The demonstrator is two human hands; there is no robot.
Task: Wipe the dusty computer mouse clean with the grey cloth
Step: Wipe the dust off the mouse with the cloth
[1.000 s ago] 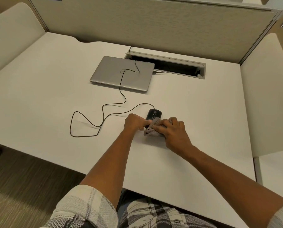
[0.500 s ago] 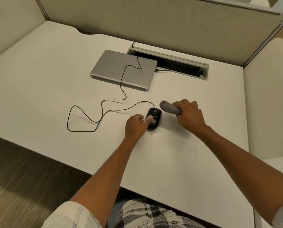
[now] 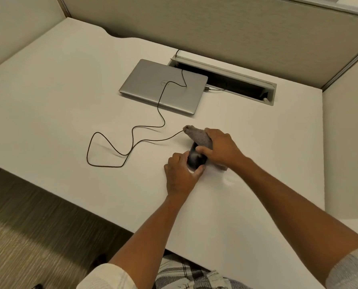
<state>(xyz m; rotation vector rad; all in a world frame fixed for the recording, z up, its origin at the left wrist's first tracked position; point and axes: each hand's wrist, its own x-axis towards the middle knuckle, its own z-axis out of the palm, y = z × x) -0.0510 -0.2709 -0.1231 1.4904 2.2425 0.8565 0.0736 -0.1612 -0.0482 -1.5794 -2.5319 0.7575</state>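
Your right hand (image 3: 220,149) is clenched around the grey cloth (image 3: 197,136), which is bunched into a roll and pressed against the far, cable end of the black computer mouse (image 3: 195,158). One tail of the cloth pokes out beyond your knuckles toward the laptop (image 3: 163,86). Your left hand (image 3: 181,174) grasps the mouse from its near-left side, thumb curled round the rear edge, pinning it to the white desk (image 3: 49,97).

The mouse sits near the middle of the desk, a little toward you from the laptop and well apart from it. Its long axis runs from you away toward the back partition, tilted slightly to your right, with the cable end pointing away from you. A pale dusty patch shows on its exposed back, so by my reading the wiping is unfinished.

Watch your grip: if the left hand loosens while the right pushes, the mouse may skid or twist. The mouse cable (image 3: 132,140) lies in loose loops to your left and crosses the laptop lid; a hard stroke toward you could drag it taut and tug the closed laptop. Whether the cloth covers the buttons fully is hidden by your fingers.
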